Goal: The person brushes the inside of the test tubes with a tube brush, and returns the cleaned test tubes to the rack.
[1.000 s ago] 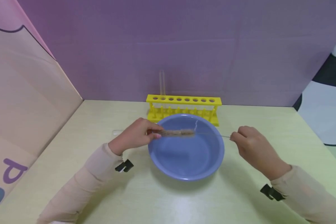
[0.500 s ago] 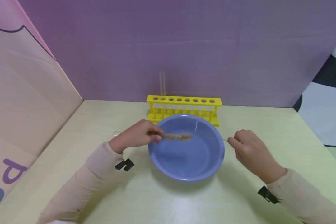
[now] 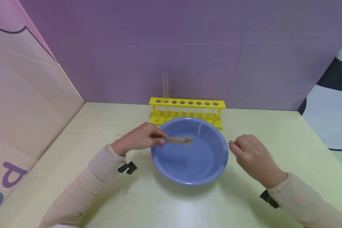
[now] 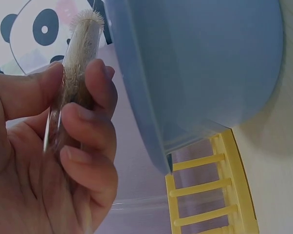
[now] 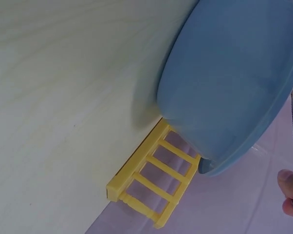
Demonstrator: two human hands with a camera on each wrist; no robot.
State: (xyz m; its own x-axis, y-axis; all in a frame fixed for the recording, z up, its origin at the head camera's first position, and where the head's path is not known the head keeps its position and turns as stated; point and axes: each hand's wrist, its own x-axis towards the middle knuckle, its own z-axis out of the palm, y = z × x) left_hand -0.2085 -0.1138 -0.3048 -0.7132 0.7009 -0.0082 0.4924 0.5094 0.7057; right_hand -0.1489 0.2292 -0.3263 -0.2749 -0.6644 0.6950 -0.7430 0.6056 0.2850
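My left hand (image 3: 139, 136) grips a clear glass test tube (image 4: 74, 63) above the basin, fingers and thumb curled round it. Inside the tube sits the bristled head of a test tube brush (image 4: 87, 22), with a tuft showing at the mouth. From there the brush's thin twisted wire runs right, over the basin, to my right hand (image 3: 257, 160), which pinches its end. Only a fingertip and thumb of that hand show in the right wrist view. Below both hands stands a round blue basin (image 3: 189, 182); I cannot tell whether it holds water.
A yellow test tube rack (image 3: 187, 103) stands right behind the basin. Another clear test tube (image 3: 165, 85) is upright in it, towards the left end. The light wooden table (image 3: 171, 209) meets a purple backdrop (image 3: 193, 63) at its back edge.
My right hand has moved left and slightly towards me, bringing the wire with it. The bristles stick out less to the right of my left hand, which has dropped very slightly.
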